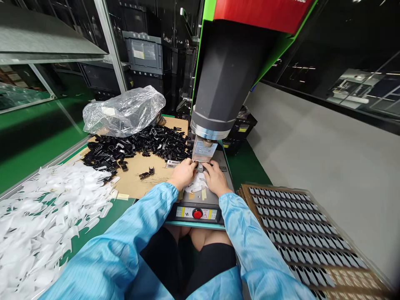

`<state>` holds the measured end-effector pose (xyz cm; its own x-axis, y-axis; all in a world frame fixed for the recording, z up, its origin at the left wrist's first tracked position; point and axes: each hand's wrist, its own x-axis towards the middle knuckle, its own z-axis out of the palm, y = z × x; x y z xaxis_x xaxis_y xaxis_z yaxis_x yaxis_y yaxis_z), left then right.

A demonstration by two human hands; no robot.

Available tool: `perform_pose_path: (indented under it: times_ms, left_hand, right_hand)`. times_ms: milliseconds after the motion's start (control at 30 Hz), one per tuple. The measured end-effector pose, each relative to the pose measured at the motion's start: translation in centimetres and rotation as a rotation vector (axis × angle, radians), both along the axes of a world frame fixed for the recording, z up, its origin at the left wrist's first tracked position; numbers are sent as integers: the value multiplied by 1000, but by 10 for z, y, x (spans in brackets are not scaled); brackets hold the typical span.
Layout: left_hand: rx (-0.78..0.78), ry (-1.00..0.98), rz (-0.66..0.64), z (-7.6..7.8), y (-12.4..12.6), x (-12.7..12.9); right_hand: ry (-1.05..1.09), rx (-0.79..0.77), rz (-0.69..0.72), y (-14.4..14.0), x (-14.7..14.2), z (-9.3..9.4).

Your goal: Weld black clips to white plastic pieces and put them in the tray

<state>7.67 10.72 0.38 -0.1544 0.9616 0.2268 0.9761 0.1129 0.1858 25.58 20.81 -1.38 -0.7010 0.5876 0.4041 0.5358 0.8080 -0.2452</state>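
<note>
From the wearer's head, the single view faces forward and down over the lap (217, 256) at lower centre, near the left hand (184, 173) and right hand (215, 178) mid-frame, a machine (221, 79) close at upper centre.

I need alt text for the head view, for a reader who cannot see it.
A person's left hand and right hand are close together at a metal fixture under a machine's dark head. Heaped black parts and white pieces lie left; a tray of grey pieces lies right.
</note>
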Motion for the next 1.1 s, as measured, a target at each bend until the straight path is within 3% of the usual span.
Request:
perform_pose_path:
  times_ms: [133, 267, 367, 600, 767, 867, 1000, 1100]
  left_hand:
    - [-13, -13, -6, 1, -1, 0]
    - [-27, -5, -7, 2, -1, -1]
    - [-30, 2, -15, 3, -1, -1]
    - [-45, 11, -13, 1, 0, -1]
    - [-32, 21, -23, 2, 1, 0]
    - [-41, 22, -20, 3, 0, 0]
    - [-45, 19, -24, 4, 0, 0]
    - [-54, 0, -28, 4, 0, -1]
  right_hand:
    - [5, 6, -3, 1, -11, 0]
    - [71, -42, -209, 12, -10, -8]
    - [76, -32, -285, 24, -5, -10]
    - [-93, -5, -367, 63, -20, 11]
    - [-312, -216, -388, 93, -45, 27]
    - [-399, -251, -385, 103, -55, 28]
    - [-384, -230, -394, 104, -56, 29]
    - [-219, -200, -368, 98, -46, 28]
